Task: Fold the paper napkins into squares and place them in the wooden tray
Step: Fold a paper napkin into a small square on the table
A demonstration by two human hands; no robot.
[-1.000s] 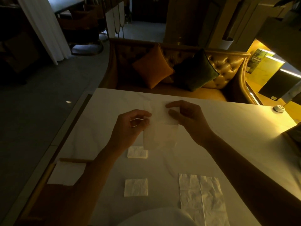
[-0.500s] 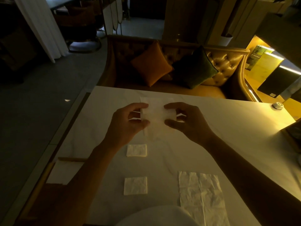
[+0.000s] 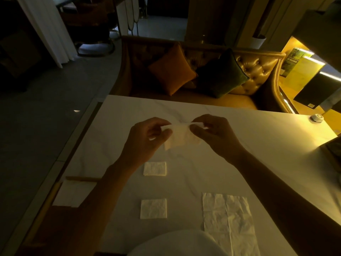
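A white paper napkin point(image 3: 180, 136), folded small, hangs in the air above the white table point(image 3: 258, 145). My left hand point(image 3: 145, 141) pinches its left upper corner and my right hand point(image 3: 215, 133) pinches its right upper corner. Two folded square napkins lie on the table below, one point(image 3: 155, 169) nearer my hands and one point(image 3: 153, 208) closer to me. An unfolded napkin point(image 3: 228, 222) lies flat at the lower right. The wooden tray point(image 3: 81, 178) sits at the table's left edge with a white napkin point(image 3: 73, 193) in it, partly hidden by my left forearm.
A small round white object point(image 3: 317, 118) sits at the table's far right corner. Beyond the table stands a tufted sofa point(image 3: 258, 65) with an orange cushion point(image 3: 172, 69) and a dark green cushion point(image 3: 222, 73). The floor drops away on the left.
The held napkin went from a long hanging strip to a shorter folded piece. My hands drew closer together and now pinch its top corners.
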